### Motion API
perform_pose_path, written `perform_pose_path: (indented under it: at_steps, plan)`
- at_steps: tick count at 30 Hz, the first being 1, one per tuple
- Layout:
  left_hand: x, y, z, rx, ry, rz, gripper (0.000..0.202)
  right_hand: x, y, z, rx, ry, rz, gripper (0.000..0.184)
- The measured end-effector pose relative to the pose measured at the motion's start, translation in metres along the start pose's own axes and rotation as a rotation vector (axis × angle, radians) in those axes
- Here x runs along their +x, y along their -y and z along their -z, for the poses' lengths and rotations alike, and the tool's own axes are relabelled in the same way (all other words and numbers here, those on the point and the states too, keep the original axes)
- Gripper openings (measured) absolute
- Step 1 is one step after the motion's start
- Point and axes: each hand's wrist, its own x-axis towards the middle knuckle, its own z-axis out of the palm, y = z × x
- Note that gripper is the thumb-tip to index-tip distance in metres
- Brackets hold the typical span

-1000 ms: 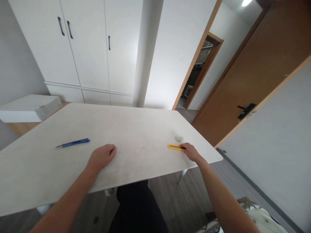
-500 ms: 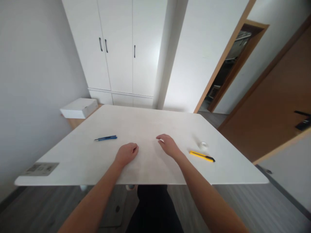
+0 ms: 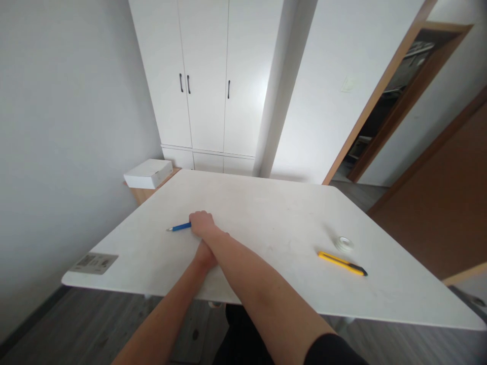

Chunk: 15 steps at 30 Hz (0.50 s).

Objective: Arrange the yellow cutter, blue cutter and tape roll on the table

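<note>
A slim blue pen (image 3: 180, 226) with a pale metallic tip pointing left lies at the left-middle of the white table (image 3: 243, 197). My right hand (image 3: 202, 223) is crossed over to the left, its fingers curled round the pen's right end, so that end is hidden. Beneath my right forearm rests my left hand (image 3: 208, 253) on the tabletop. The forearm covers most of its fingers, so whether it is open or closed does not show.
On the right side of the table lies a yellow box cutter (image 3: 341, 263) beside a small roll of clear tape (image 3: 344, 244). A printed label (image 3: 94, 263) is stuck at the front left corner. A white box (image 3: 148, 174) stands beyond the left edge.
My right hand has swung left across my left hand and closed on the blue pen. The view has turned slightly left, so the table appears further right.
</note>
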Motion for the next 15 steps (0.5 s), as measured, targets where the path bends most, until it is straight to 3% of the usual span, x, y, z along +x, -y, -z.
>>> perform_pose_path:
  at_steps: [3,5,9,11,15]
  plan:
    - [0.002,-0.006,0.005,0.052,0.047,0.002,0.021,-0.028,-0.030,0.017,0.072,-0.110,-0.073,0.028]
    - [0.002,-0.011,0.010,0.083,0.041,0.005,0.025,-0.065,-0.065,0.027,0.163,-0.258,-0.173,0.030]
    - [0.001,-0.017,0.016,0.153,0.002,-0.025,0.034,-0.184,-0.149,0.030,0.391,-0.416,-0.273,0.035]
    - [0.001,-0.017,0.015,0.182,-0.012,-0.043,0.035,-0.252,-0.184,0.024,0.501,-0.450,-0.430,0.037]
    - [0.001,-0.014,0.013,0.210,-0.030,-0.074,0.035,-0.360,-0.221,0.013,0.566,-0.557,-0.634,0.043]
